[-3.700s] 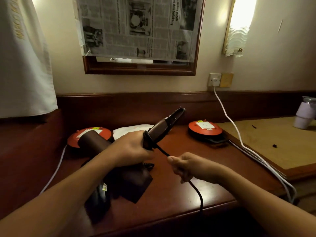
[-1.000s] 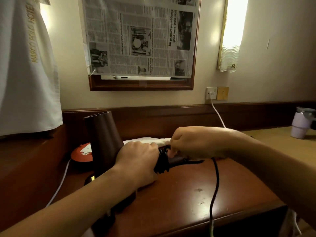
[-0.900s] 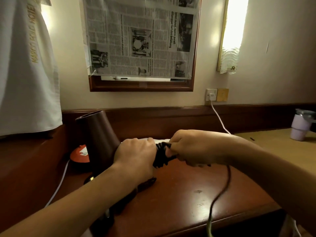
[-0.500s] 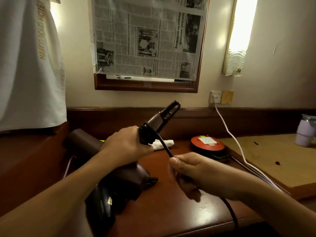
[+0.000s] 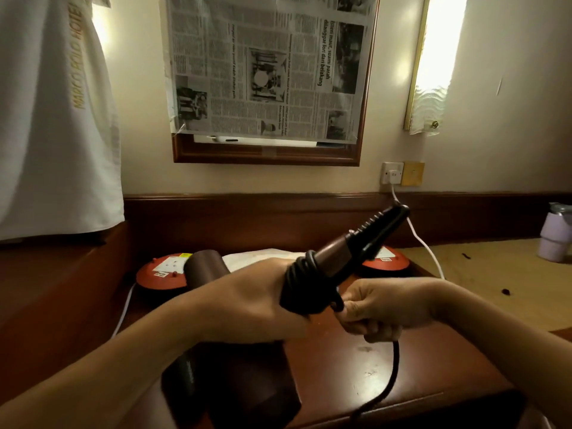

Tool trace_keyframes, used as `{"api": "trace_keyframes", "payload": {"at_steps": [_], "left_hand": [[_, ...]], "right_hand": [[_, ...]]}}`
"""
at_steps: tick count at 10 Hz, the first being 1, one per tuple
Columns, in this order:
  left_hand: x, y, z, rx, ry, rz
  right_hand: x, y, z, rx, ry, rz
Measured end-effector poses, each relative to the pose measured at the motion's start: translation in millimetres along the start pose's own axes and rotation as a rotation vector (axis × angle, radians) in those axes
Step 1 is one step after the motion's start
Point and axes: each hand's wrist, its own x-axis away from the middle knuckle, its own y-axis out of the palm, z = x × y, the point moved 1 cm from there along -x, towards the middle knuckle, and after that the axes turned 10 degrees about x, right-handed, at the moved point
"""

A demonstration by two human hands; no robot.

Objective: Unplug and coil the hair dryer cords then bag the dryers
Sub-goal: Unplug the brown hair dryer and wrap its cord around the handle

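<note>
Black cord [image 5: 305, 284] now several loops deep on handle [image 5: 332, 253] vs half-second ago; your left hand [image 5: 257, 300] grips dryer [image 5: 204, 267], right hand [image 5: 376, 308] pinches cord. Coiling nearly there, tail left.

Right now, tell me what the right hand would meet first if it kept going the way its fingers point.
The right hand points leftward; it would likely meet the coiled cord on the hair dryer handle, then the left hand. Depth is unclear.

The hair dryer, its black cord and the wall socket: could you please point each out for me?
hair dryer [image 5: 335, 253]: head view, on its brown handle.
black cord [image 5: 393, 374]: head view, on the slack below the right hand.
wall socket [image 5: 392, 173]: head view, on its white faceplate.
</note>
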Motion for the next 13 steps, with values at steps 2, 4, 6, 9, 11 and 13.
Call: {"api": "trace_keyframes", "payload": {"at_steps": [2, 4, 6, 9, 11, 13], "left_hand": [[-6, 12, 5, -0.181, 0.009, -0.209], [-18, 23, -6, -0.962, -0.088, -0.034], [-29, 22, -25, -1.186, -0.140, 0.162], [-29, 16, -36, -1.211, -0.265, 0.210], [-34, 33, -47, -1.306, -0.317, 0.087], [-42, 44, -49, -1.414, -0.349, 0.082]], "right_hand": [[12, -30, -33, 0.466, 0.124, 0.114], [15, -23, -80, 0.403, 0.175, 0.201], [12, 11, -87, 0.890, 0.121, 0.378], [20, 25, -79, 0.920, 0.075, 0.395], [22, 15, -71, 0.753, 0.181, 0.351], [10, 13, -76, 0.706, 0.123, 0.467]]}}
